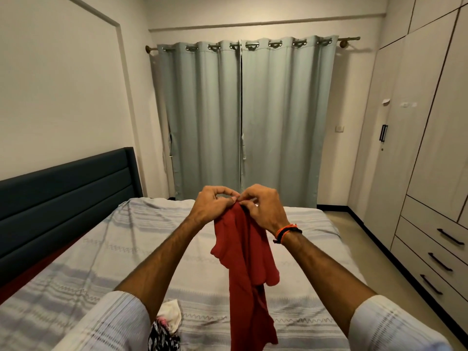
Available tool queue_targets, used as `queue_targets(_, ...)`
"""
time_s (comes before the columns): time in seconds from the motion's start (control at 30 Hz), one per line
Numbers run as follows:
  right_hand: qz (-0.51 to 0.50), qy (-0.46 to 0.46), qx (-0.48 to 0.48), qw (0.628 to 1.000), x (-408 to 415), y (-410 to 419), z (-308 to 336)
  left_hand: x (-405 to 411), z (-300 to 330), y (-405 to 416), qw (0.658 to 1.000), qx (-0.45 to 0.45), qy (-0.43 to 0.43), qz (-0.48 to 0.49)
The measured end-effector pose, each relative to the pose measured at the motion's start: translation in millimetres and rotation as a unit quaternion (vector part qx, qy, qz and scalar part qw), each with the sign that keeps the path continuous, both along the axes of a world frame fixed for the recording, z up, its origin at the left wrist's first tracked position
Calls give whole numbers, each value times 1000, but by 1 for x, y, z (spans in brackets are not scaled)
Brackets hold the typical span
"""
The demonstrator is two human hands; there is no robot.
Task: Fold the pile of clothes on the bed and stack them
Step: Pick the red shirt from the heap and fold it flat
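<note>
Sleeves framed the head view as I watched: left hand [211, 202] and right hand [260, 206] pinched one edge of the red garment [249, 269] together — it hung straight down, long axis vertical, above the bed [101, 262].

walls white | closed grey curtains [243, 117] | wardrobe [430, 148] at right | dark headboard [63, 193] at left

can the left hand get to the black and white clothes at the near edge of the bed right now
Probably not yet: the left hand and right hand both pinch the red garment held up over the bed, away from the black and white clothes.
</note>
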State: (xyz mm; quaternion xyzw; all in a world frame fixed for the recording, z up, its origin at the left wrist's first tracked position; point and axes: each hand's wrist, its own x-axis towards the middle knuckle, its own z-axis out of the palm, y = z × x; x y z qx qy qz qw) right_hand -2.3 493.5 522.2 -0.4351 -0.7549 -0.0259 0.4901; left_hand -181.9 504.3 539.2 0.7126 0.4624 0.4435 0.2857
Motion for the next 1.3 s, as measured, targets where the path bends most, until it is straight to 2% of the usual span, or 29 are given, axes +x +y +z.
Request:
queue_targets(0.1,-9,81,-13,997,3,-1,2,0,-3,-3,997,-57,-43,-14)
queue_targets(0.27,-11,198,-68,978,7,-1,5,-2,-9,-11,977,-127,-100,-142)
queue_targets(0.37,9,207,-115,971,15,3,4,2,-11,-12,981,-90,-83,-153)
queue_targets(0.47,30,163,-132,977,14,-1,4,11,-16,-10,994,36,-8,-98)
queue_targets(0.53,39,158,-121,979,11,-3,3,18,-18,-8,991,117,33,-48)
queue_targets(0.67,26,170,-109,979,7,-3,2,23,-18,-2,981,177,65,41)
queue_targets(0.73,20,184,-116,976,12,0,2,17,-20,3,976,176,112,59)
queue_targets(0.8,-1,220,-122,968,21,7,2,8,-22,9,980,150,109,76)
queue_targets(0.9,-46,286,-139,947,41,16,2,-13,-23,18,989,87,11,115)
queue_targets(1.03,-92,314,-161,931,67,25,0,-46,-30,26,983,44,-67,166)
queue_targets(1.2,-133,296,-197,925,79,23,1,-62,-27,24,968,64,-89,224)
queue_targets(1.3,-124,221,-243,936,81,16,0,-61,-24,22,970,92,-51,220)
